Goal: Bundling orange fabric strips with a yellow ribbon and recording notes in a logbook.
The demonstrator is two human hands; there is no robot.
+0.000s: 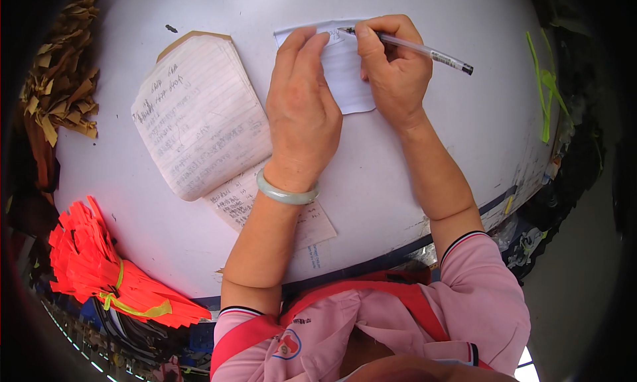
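A pen [431, 54] with a clear barrel and black end is pinched in my right hand [400, 73], its tip on a small lined sheet of paper [348, 83]. Some handwriting shows near the tip, at the top of that sheet. My left hand [302, 110] lies flat over the sheet's left side, fingers stretched out and close together. On my left wrist is a pale green bangle [286, 195]. Left of that hand an open notebook [199, 117] with handwritten pages rests on the table, its lower page partly under my left forearm.
A bundle of bright red-orange strips [106, 269], tied with yellow-green, sits at the white table's [378, 183] near left edge. Brown strips [63, 70] hang at the far left. Thin neon-yellow strips [547, 83] lie at the right edge.
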